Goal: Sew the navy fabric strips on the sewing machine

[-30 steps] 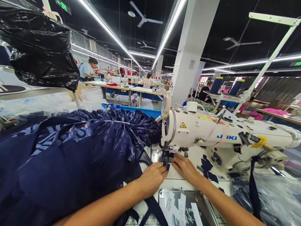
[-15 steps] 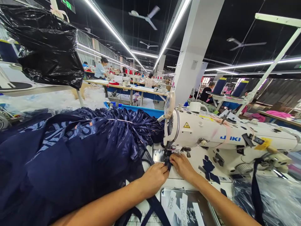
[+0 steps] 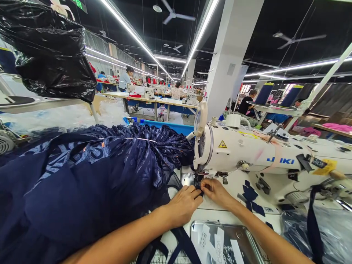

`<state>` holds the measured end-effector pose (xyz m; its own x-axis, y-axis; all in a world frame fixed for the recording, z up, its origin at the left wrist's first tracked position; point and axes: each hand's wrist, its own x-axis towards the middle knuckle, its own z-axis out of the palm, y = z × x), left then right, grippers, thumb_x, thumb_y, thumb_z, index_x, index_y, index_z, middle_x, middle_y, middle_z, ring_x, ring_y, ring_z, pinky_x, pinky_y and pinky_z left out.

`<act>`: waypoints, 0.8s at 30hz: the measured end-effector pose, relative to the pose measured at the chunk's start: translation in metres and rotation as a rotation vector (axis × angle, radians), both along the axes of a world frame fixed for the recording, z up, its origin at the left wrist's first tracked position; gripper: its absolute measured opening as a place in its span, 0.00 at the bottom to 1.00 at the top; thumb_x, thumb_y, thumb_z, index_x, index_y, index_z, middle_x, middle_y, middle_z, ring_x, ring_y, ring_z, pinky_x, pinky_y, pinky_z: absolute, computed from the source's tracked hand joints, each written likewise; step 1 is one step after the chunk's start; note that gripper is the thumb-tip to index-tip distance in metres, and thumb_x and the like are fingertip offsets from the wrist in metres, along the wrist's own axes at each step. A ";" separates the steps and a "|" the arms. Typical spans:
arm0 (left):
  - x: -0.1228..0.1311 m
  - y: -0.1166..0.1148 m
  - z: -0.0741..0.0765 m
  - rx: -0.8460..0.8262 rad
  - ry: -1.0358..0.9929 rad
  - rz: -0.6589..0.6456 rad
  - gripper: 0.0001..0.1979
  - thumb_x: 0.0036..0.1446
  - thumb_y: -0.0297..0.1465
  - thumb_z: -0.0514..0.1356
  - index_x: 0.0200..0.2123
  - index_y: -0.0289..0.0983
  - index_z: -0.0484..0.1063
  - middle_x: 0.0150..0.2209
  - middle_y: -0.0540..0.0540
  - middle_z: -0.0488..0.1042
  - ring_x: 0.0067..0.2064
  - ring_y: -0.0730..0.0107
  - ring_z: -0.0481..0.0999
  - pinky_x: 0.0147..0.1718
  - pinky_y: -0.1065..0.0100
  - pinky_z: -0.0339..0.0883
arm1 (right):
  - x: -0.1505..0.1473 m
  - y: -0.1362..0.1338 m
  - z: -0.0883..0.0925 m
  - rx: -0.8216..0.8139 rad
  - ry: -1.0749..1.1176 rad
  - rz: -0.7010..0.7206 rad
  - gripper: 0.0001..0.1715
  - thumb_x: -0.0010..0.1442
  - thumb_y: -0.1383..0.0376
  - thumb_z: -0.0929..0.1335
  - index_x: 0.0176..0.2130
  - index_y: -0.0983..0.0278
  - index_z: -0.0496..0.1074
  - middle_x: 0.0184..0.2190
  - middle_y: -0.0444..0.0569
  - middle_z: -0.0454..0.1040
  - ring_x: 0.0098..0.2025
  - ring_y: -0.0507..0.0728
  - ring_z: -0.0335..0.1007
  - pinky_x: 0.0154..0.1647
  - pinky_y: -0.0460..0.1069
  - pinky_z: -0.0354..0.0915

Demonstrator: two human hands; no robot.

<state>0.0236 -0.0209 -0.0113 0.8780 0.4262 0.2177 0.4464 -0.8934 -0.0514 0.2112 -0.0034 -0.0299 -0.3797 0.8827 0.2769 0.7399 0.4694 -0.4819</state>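
Observation:
My left hand (image 3: 183,204) and my right hand (image 3: 217,191) meet just below the needle of a white sewing machine (image 3: 261,161). Both pinch a small dark navy strip (image 3: 198,185) at the presser foot, fingers pressed together. A big heap of navy lace fabric (image 3: 90,179) lies to the left of my left forearm and spreads over the table. Navy straps (image 3: 181,242) run from under my left wrist toward me.
A metal tray (image 3: 225,244) with paper labels sits in front of me. Small navy pieces (image 3: 250,196) lie on the machine bed. Clear plastic bags (image 3: 330,231) fill the right. A black plastic bag (image 3: 52,55) hangs upper left. Other people sew at far tables (image 3: 154,101).
Both hands stay at the needle, with the right hand's fingers drawn closer to the left thumb. The view has shifted a little, so the machine sits further right.

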 end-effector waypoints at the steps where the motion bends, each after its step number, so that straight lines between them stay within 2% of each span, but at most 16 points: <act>1: 0.000 0.000 0.000 -0.010 -0.008 -0.001 0.12 0.49 0.18 0.52 0.38 0.32 0.66 0.48 0.41 0.67 0.45 0.61 0.66 0.42 0.62 0.63 | 0.000 -0.001 -0.001 0.045 -0.030 0.006 0.08 0.54 0.72 0.60 0.26 0.63 0.62 0.23 0.42 0.66 0.27 0.51 0.62 0.29 0.45 0.59; 4: -0.002 0.001 -0.002 -0.018 -0.045 -0.014 0.13 0.48 0.18 0.52 0.39 0.31 0.66 0.47 0.40 0.68 0.46 0.61 0.66 0.44 0.62 0.62 | 0.000 -0.008 -0.001 0.242 -0.188 0.073 0.09 0.56 0.74 0.59 0.29 0.63 0.64 0.27 0.46 0.68 0.31 0.53 0.63 0.33 0.48 0.61; 7: -0.003 0.004 -0.005 -0.011 -0.074 -0.032 0.10 0.50 0.18 0.52 0.36 0.31 0.68 0.42 0.41 0.71 0.43 0.62 0.68 0.45 0.62 0.61 | -0.001 -0.017 0.002 0.458 -0.389 0.172 0.12 0.58 0.75 0.58 0.31 0.65 0.67 0.33 0.52 0.70 0.34 0.55 0.64 0.38 0.52 0.62; 9: -0.001 0.005 -0.007 0.002 -0.092 -0.037 0.08 0.51 0.19 0.52 0.34 0.31 0.68 0.39 0.41 0.72 0.42 0.63 0.70 0.46 0.61 0.61 | 0.000 -0.021 0.002 0.542 -0.457 0.201 0.13 0.58 0.76 0.57 0.33 0.67 0.69 0.36 0.54 0.71 0.35 0.56 0.65 0.39 0.54 0.63; 15: 0.010 0.009 -0.013 0.039 -0.128 0.034 0.09 0.52 0.19 0.52 0.36 0.31 0.68 0.39 0.41 0.72 0.42 0.63 0.71 0.46 0.61 0.61 | 0.014 -0.012 -0.003 0.573 -0.464 0.189 0.18 0.57 0.77 0.58 0.43 0.67 0.69 0.42 0.54 0.72 0.44 0.57 0.66 0.44 0.54 0.65; 20: 0.016 0.012 -0.015 0.047 -0.122 0.075 0.08 0.52 0.20 0.52 0.35 0.31 0.69 0.37 0.41 0.72 0.41 0.63 0.70 0.46 0.62 0.61 | 0.019 -0.005 0.000 0.600 -0.506 0.196 0.20 0.57 0.77 0.56 0.44 0.69 0.70 0.43 0.56 0.73 0.41 0.56 0.69 0.40 0.51 0.68; 24: 0.018 0.012 -0.015 0.060 -0.121 0.087 0.08 0.51 0.19 0.52 0.34 0.31 0.69 0.36 0.41 0.72 0.40 0.63 0.70 0.43 0.63 0.63 | 0.019 -0.006 0.002 0.577 -0.518 0.180 0.22 0.57 0.77 0.56 0.46 0.67 0.69 0.44 0.54 0.73 0.41 0.55 0.69 0.39 0.50 0.68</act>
<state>0.0416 -0.0086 -0.0258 0.8045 0.4824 0.3466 0.5278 -0.8482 -0.0447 0.2304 -0.0092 -0.0276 -0.7086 0.5666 0.4205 0.6922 0.6738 0.2586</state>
